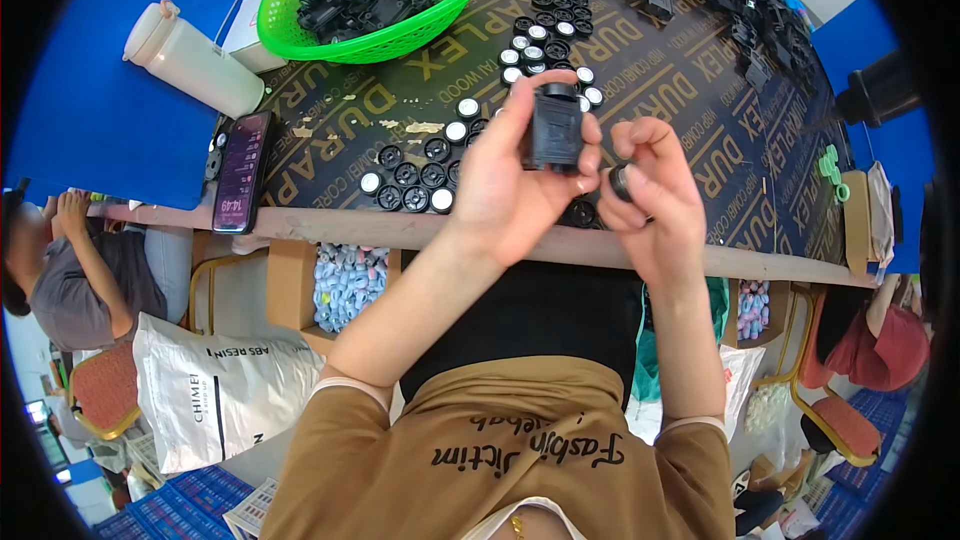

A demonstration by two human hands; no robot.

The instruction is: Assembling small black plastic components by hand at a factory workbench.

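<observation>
The left hand (510,165) grips a black rectangular plastic car part (555,128), held up above the near edge of the dark bench (768,225), whose top carries diagonal rows of gold capital lettering. Just beside it, the right hand (655,190) pinches a small round black wheel (619,183). Black print marks a white plastic sack (225,395); black script crosses the brown shirt (500,485); a black phone (243,175) shows pale digits.
</observation>
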